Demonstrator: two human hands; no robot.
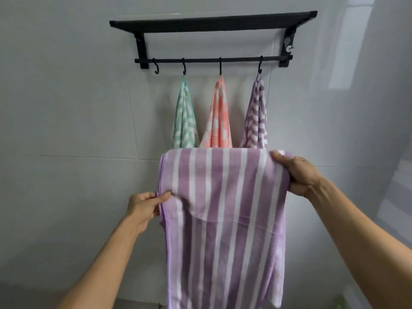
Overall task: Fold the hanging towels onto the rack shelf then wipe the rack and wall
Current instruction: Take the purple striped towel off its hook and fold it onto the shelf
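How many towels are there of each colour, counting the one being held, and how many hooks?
Purple towels: 2, the striped towel held by both hands, and the hanging purple towel
Green towel: 1
Pink towel: 1
Towels in total: 4
Hooks: 4

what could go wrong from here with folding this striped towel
The long purple-and-white striped towel is held only at its edges by the left hand and right hand, so it may slip or fold unevenly. Lifting it to the black rack shelf could snag the hanging peach patterned towel.

pale grey tiled wall [66, 108] (glossy, window light reflected right).
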